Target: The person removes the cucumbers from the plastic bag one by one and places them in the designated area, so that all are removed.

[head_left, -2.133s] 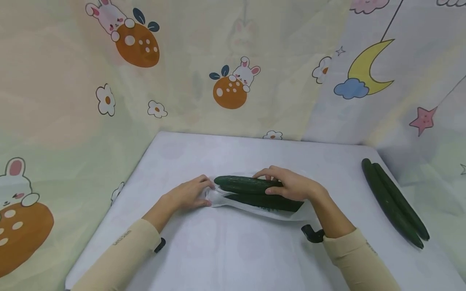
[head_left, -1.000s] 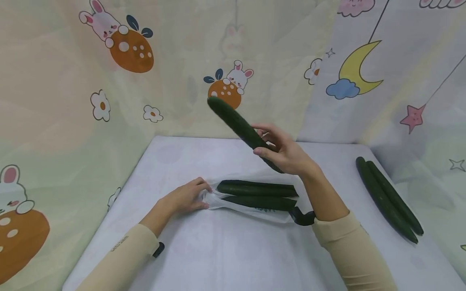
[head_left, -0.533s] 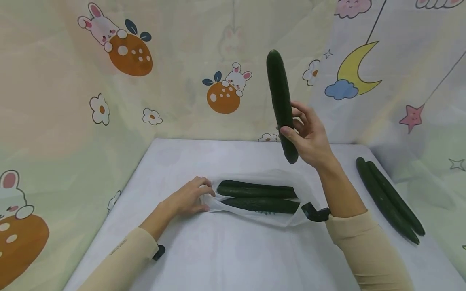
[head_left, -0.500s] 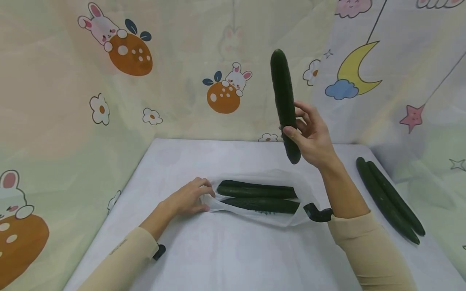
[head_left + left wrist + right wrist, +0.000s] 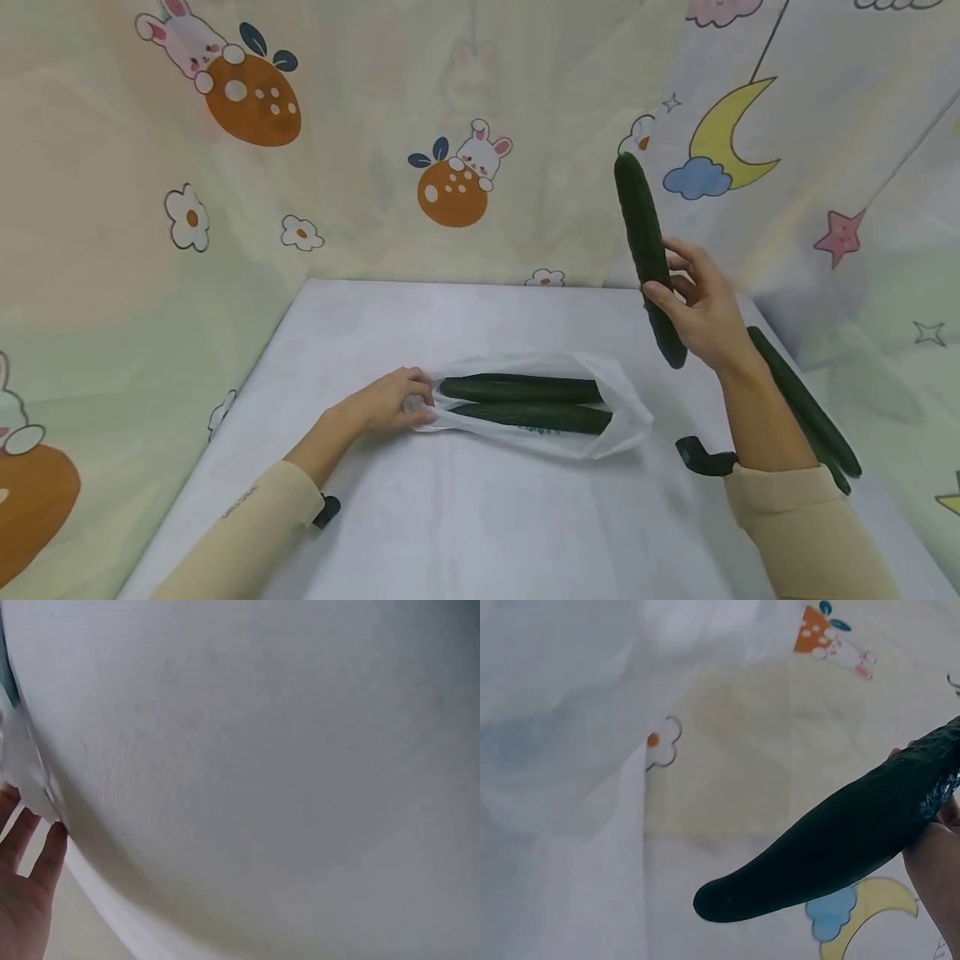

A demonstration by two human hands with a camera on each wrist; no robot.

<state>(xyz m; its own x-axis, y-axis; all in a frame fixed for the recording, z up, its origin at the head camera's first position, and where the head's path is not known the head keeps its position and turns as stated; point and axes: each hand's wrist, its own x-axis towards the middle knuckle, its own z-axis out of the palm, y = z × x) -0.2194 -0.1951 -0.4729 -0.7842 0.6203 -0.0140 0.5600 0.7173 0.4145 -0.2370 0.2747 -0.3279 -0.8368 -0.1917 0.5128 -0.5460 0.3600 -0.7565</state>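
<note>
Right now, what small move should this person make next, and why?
Probably lower the raised cucumber beside the pair of cucumbers on the right of the table: the right hand holds it clear of the white bag, towards that pair, while the left hand pinches the bag's end.

Right forearm partly hid cucumber pair; bag print was too small to read; left-wrist view cropped left hand.

Behind the white desk I see patterned cloth; from my head view's centre, a printed rabbit lies at ten o'clock, a yellow moon at two, a pink star near three.
</note>
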